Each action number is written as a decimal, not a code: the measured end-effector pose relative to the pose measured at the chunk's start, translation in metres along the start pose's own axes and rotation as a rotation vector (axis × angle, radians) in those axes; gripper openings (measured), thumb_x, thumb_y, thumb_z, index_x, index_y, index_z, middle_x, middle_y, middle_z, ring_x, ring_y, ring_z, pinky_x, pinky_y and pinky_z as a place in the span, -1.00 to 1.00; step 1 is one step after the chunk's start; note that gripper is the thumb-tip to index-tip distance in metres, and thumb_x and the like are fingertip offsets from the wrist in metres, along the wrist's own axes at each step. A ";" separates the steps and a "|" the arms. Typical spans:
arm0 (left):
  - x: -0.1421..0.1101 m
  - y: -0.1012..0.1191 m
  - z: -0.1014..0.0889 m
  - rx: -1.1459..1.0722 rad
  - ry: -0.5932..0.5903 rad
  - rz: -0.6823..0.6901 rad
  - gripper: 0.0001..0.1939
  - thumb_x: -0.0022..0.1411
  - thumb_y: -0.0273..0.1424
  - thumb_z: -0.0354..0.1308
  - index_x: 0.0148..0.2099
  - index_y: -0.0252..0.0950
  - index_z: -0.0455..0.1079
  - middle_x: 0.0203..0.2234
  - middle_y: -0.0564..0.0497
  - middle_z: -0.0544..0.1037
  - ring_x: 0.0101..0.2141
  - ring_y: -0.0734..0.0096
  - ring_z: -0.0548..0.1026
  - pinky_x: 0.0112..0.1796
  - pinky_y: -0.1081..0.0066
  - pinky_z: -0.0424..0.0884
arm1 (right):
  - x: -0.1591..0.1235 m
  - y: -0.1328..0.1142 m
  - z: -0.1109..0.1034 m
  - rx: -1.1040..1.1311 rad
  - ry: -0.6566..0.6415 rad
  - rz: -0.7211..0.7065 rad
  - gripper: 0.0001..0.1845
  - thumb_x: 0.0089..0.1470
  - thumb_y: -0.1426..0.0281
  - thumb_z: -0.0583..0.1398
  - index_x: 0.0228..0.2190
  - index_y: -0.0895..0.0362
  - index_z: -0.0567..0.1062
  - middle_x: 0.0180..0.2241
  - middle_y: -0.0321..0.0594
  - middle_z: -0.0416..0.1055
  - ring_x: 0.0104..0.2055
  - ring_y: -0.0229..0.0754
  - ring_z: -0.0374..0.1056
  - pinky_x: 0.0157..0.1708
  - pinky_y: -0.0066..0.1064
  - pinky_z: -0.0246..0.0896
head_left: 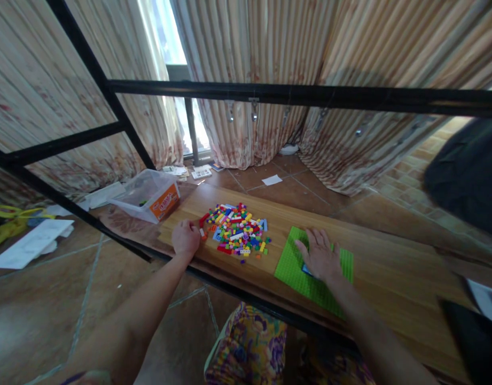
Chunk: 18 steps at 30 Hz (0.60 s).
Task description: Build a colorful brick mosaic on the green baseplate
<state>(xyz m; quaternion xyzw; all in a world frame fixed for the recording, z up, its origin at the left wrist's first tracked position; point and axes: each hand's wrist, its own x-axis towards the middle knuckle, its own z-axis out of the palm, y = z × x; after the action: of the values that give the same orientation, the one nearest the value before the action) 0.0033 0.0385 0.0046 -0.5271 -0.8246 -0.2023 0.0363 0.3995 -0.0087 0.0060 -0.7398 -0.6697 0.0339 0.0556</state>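
Note:
A pile of small coloured bricks lies on the wooden tabletop. My left hand rests at the pile's left edge with its fingers curled into a fist; a small red and white piece shows at its fingertips. To the right lies a green baseplate. My right hand lies flat on the baseplate with fingers spread, and a small blue piece peeks out under the palm.
A clear plastic box with an orange label stands at the table's left end. A black metal frame crosses above the table. Curtains hang behind. Papers lie on the tiled floor. A dark object sits at the right.

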 end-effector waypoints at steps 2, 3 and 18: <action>0.000 0.000 0.001 -0.005 0.004 0.002 -0.78 0.25 -0.41 -0.07 -0.27 -0.26 0.41 -0.27 -0.13 0.52 -0.20 0.16 0.48 -0.23 0.29 0.32 | 0.003 0.003 -0.004 0.034 -0.003 0.007 -0.20 0.26 -0.05 -0.28 0.32 0.15 0.08 0.37 -0.05 -0.05 0.42 0.05 -0.26 0.28 0.27 -0.32; 0.000 0.000 0.001 -0.011 0.005 0.004 -0.78 0.25 -0.41 -0.07 -0.27 -0.26 0.41 -0.27 -0.13 0.53 -0.20 0.16 0.48 -0.23 0.29 0.32 | 0.004 0.005 -0.007 0.061 -0.006 0.020 -0.21 0.26 -0.04 -0.29 0.31 0.14 0.08 0.37 -0.05 -0.04 0.42 0.05 -0.25 0.28 0.26 -0.30; 0.000 -0.002 0.004 0.049 0.055 0.126 -0.76 0.23 -0.47 -0.06 -0.18 -0.32 0.43 -0.26 -0.19 0.51 -0.18 0.11 0.46 -0.18 0.23 0.34 | -0.010 0.005 0.009 0.002 0.119 -0.092 -0.20 0.25 -0.03 -0.20 0.27 0.26 0.17 0.32 0.06 0.05 0.40 0.09 -0.19 0.29 0.24 -0.32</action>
<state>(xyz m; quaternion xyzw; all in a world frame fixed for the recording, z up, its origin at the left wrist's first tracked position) 0.0019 0.0390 0.0003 -0.5712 -0.7931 -0.1937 0.0847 0.4026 -0.0185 -0.0034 -0.7087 -0.6986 -0.0121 0.0977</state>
